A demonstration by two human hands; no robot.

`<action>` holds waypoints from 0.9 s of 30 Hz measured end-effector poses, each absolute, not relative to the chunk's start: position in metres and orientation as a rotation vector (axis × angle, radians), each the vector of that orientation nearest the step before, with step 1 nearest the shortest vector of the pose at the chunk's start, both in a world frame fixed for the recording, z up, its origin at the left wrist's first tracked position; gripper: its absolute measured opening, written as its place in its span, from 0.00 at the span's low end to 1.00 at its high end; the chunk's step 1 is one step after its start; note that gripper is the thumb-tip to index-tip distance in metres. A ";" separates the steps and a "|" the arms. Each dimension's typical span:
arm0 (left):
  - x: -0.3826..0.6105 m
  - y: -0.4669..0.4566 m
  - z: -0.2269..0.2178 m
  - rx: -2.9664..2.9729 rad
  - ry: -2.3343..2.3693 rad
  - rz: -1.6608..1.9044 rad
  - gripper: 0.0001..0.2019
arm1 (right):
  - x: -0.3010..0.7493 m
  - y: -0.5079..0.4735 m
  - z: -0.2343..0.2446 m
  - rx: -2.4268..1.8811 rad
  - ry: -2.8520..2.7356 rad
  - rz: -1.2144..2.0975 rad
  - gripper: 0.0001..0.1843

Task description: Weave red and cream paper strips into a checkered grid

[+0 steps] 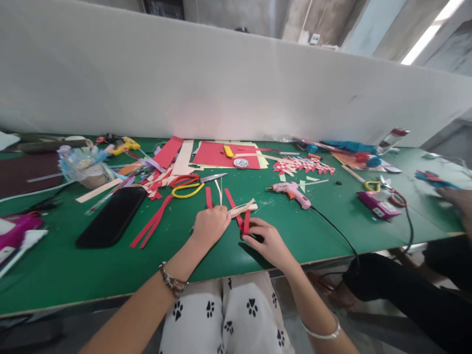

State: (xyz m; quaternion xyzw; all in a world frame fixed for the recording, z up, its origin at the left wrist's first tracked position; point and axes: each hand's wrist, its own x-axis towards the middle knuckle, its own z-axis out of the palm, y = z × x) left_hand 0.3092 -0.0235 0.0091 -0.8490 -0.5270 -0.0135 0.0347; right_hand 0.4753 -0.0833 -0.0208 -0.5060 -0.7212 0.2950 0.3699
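So both hands are down on the green bench (158, 280), pretty close together. The left hand (209, 227) is curled nearly into a fist, knuckles up, gripping a few cream strips (243, 210) that poke out past its thumb side toward the other hand. The right hand (269, 243) is loosely bent, with thumb and fingertips pinched on a folded red strip (247, 222) just right of the left hand. That red one crosses the cream ones in the gap between the hands, with one leg slanting away beyond them. Another short red piece (209, 197) and a thin cream sliver (220, 191) stick out just past the left knuckles; can't tell if they're gripped too or just lying there.

Around that: red-and-yellow scissors (187, 187) lie a bit beyond the left hand, more loose red strips (154, 225) are left of it, then a black phone (112, 216) farther left. Beyond the right hand there's a pink glue gun (293, 191), nozzle pointing left, cord trailing off right. Past that is a red-and-white woven paper piece (304, 164). Straight ahead of both hands, well back, there's a stack of red paper (211, 155) with a yellow-handled cutter (229, 151) on top.
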 end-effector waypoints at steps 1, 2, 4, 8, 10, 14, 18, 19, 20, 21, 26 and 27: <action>0.310 -0.024 0.009 -2.611 -1.621 -0.041 0.17 | 0.475 -0.084 -0.021 -1.304 -1.858 0.746 0.06; 0.311 -0.025 0.008 -2.608 -1.625 -0.048 0.17 | 0.474 -0.084 -0.021 -1.306 -1.866 0.733 0.06; 0.314 -0.026 0.007 -2.595 -1.639 -0.071 0.19 | 0.473 -0.084 -0.023 -1.300 -1.883 0.713 0.07; 0.323 -0.027 0.006 -2.559 -1.684 -0.057 0.25 | 0.472 -0.083 -0.027 -1.283 -1.897 0.687 0.08; 0.327 -0.027 0.006 -2.543 -1.715 -0.035 0.26 | 0.472 -0.084 -0.027 -1.284 -1.884 0.664 0.07; 0.328 -0.025 0.007 -2.539 -1.722 -0.034 0.24 | 0.472 -0.090 -0.023 -1.253 -1.790 0.690 0.04; 0.326 -0.025 0.008 -2.562 -1.701 -0.017 0.21 | 0.475 -0.099 -0.018 -1.203 -1.708 0.776 0.04; 0.326 -0.026 0.009 -2.566 -1.698 -0.005 0.22 | 0.476 -0.101 -0.017 -1.185 -1.698 0.784 0.05; 0.326 -0.026 0.009 -2.568 -1.693 0.008 0.22 | 0.477 -0.103 -0.016 -1.164 -1.692 0.787 0.05; 0.325 -0.027 0.010 -2.569 -1.684 0.020 0.23 | 0.478 -0.105 -0.016 -1.147 -1.694 0.790 0.06; 0.321 -0.027 0.008 -2.558 -1.601 0.013 0.29 | 0.480 -0.108 -0.021 -1.185 -1.792 0.758 0.08; 0.320 -0.026 0.007 -2.549 -1.591 0.005 0.31 | 0.480 -0.108 -0.022 -1.203 -1.823 0.734 0.08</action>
